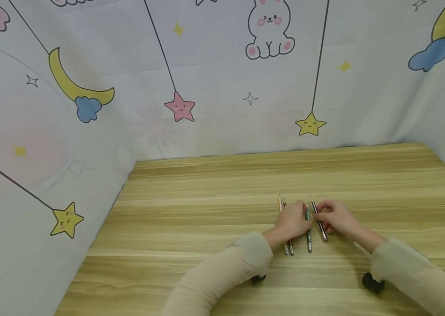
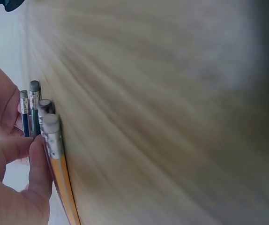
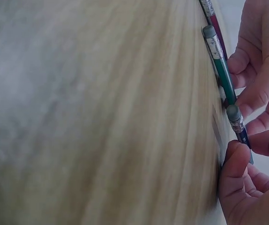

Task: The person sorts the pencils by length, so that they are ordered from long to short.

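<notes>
Several eraser-tipped pencils lie side by side on the wooden table. My left hand [image 1: 294, 219] reaches over them and pinches the green pencil [image 1: 308, 237] between thumb and finger. Under and beside that hand are an orange pencil [image 2: 64, 180] and a dark red pencil [image 3: 215, 26], their middles hidden by it in the head view. Just to the right, my right hand [image 1: 337, 217] pinches a dark blue pencil [image 1: 321, 226], its eraser end [image 3: 234, 114] pointing toward me. A narrow gap separates the green and blue pencils.
The light wood-grain table [image 1: 191, 202] extends around the hands. A white cloth [image 1: 222, 127] printed with stars, moons and a rabbit hangs behind and beside it. Black wrist gear [image 1: 373, 283] shows below the right sleeve [image 1: 404, 267].
</notes>
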A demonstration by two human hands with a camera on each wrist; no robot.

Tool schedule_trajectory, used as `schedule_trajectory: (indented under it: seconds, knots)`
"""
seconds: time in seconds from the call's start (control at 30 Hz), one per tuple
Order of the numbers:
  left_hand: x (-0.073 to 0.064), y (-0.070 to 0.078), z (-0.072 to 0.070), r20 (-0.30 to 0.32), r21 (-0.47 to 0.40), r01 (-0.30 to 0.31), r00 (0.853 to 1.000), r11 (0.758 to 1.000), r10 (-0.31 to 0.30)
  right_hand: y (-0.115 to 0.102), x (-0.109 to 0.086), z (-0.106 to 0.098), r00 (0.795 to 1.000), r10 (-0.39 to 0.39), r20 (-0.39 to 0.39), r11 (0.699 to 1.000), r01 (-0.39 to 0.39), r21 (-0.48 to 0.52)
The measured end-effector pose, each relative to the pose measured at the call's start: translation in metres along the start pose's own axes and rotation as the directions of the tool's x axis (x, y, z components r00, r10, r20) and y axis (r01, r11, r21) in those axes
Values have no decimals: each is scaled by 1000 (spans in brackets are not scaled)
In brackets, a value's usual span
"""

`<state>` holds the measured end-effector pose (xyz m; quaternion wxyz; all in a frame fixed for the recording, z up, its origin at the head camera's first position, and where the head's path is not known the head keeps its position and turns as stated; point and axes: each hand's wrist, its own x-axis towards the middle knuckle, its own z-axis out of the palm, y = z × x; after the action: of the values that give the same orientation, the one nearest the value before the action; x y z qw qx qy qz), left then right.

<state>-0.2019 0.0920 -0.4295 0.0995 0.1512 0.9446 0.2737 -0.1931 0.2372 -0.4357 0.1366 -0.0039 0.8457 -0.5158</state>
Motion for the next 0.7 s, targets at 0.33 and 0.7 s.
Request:
schedule_trajectory:
  seconds: [0.33, 0.7]
  knots:
    - [3, 6, -1, 47, 212, -104, 994, 972, 96, 1, 0, -2, 1000, 5, -2, 1000, -5, 1]
    - [6, -7, -6, 103, 274, -171, 984, 946, 148, -4, -3, 3, 1000, 15, 10, 1000, -15, 7]
